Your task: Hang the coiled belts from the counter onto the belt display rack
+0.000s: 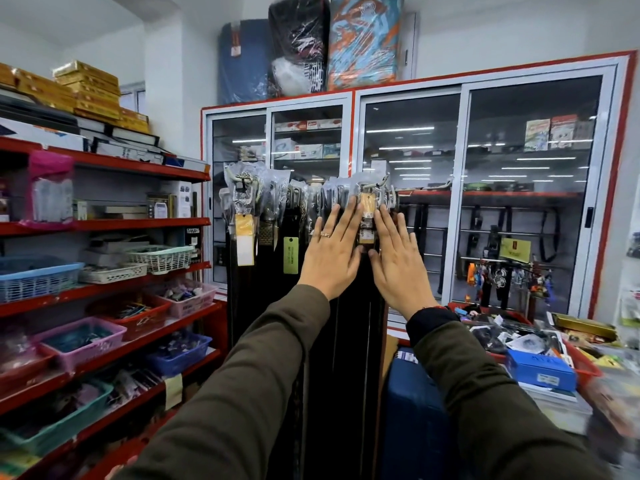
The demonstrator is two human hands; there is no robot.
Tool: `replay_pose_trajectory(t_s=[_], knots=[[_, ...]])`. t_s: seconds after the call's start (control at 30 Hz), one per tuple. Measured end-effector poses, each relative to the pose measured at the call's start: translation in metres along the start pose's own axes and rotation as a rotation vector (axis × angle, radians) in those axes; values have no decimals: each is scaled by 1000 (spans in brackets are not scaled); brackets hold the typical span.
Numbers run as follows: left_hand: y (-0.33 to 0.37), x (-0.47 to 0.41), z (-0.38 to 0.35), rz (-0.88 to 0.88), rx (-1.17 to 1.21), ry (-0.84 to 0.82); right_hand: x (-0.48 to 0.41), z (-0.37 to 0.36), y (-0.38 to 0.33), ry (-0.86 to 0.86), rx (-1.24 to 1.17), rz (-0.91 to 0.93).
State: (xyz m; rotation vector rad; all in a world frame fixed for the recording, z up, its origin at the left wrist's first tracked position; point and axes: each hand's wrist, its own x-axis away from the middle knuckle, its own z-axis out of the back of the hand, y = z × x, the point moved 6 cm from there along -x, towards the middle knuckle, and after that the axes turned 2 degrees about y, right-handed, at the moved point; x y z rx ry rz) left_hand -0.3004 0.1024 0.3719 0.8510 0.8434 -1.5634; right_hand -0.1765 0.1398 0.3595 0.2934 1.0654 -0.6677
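The belt display rack [384, 183] stands straight ahead, crowded with dark belts that hang by their buckles in clear plastic sleeves. A belt with a yellow tag [366, 216] hangs between my hands. My left hand [334, 252] lies flat with fingers spread on the belts to the left of it. My right hand [398, 258] lies flat with fingers spread on its right side. Neither hand grips anything. More hanging belts [263, 237] with yellow and green tags fill the rack's left part. No coiled belt shows clearly on the counter.
Red shelves [104, 226] with plastic baskets of small goods run along the left. Glass-door cabinets [464, 202] stand behind the rack. A cluttered counter [540, 355] with a blue box and packets sits at right, and a blue suitcase [405, 410] stands below the rack.
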Motion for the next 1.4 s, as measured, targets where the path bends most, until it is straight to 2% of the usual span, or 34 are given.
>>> replay_pose_trajectory(t_s=[0.13,0.27,0.5,0.7,1.07,1.2,1.4], knots=[[-8,11,24,-27,-37,112,4,1,-21,145,-9,-24],[-38,31,57,30,-75,214,2,-7,-60,224,-6,11],[-119,69,100,103,-117,271,-17,-41,-139,200,-63,109],[-159,79,106,77,-59,216,-28,-70,-180,141,-36,166],[-171,61,63,-1,-12,59,-39,-97,-163,50,98,30],[-169,59,53,32,-25,63,-40,-101,-156,-1,95,7],[-148,70,69,113,-88,132,-23,-79,-162,42,74,42]])
